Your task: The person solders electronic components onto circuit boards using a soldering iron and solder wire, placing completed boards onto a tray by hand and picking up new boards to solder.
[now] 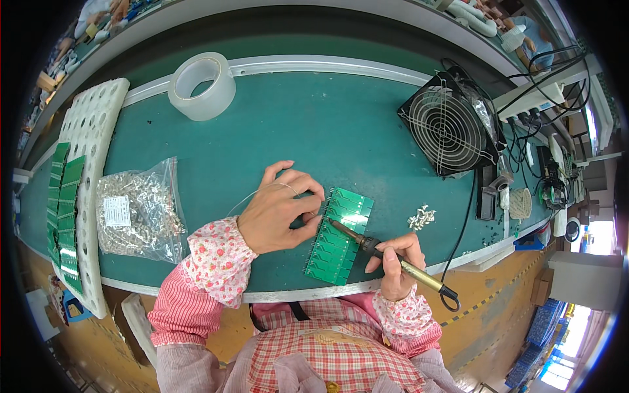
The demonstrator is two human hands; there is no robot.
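Note:
A green circuit board (334, 252) lies at a slant on the bench near its front edge, with a row of dark pins along its left side. My right hand (398, 262) grips a soldering iron (422, 276), whose tip reaches the upper left part of the board. At the board's left edge, my left hand (278, 213) has its thumb and fingers bent together. A thin pale solder wire (249, 196) runs over its back and in among the fingers. Its end at the fingertips is too small to make out.
A bag of small metal parts (141, 226) and a white foam tray (98, 144) with green boards (69, 216) are at left. Behind stands a tape roll (226, 88). At right are a fan (445, 128), loose metal parts (421, 217) and the iron's cord (466, 226).

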